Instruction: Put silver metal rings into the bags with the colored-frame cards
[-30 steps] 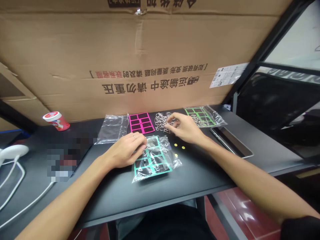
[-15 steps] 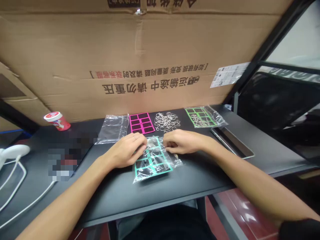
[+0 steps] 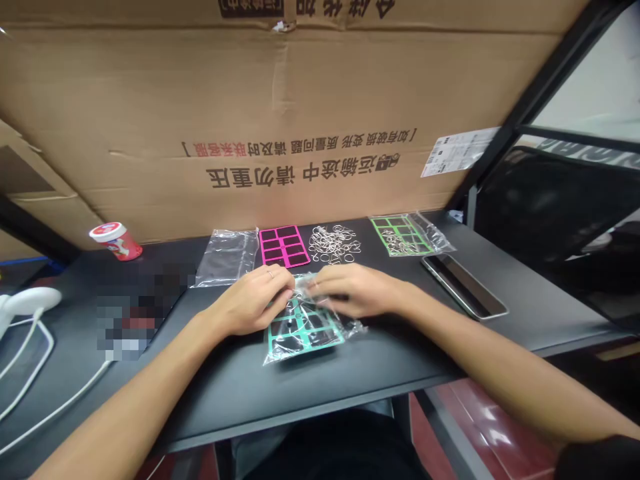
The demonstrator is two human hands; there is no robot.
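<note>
A clear plastic bag (image 3: 327, 337) lies on the desk in front of me, with a teal grid-like frame (image 3: 299, 333) inside it. On its left upper edge, my left hand (image 3: 257, 300) is closed in a pinch; a ring shows on one finger. My right hand (image 3: 355, 288) lies over the bag's upper right part, its fingers blurred by motion, so their grip is unclear. Behind the hands are a pink grid-like frame (image 3: 283, 247) and a heap of metal rings (image 3: 333, 244).
An empty-looking clear bag (image 3: 227, 257) lies left of the pink frame. A bagged green frame (image 3: 400, 233) with metal rings and a phone (image 3: 465, 287) are at right. A red tub (image 3: 117, 241) and white cables (image 3: 47, 347) are at left. Cardboard (image 3: 300, 87) stands behind.
My right hand has moved left across the top of the bag, close to my left hand. The bag's upper right part has shifted with it. My left hand has stayed in place.
</note>
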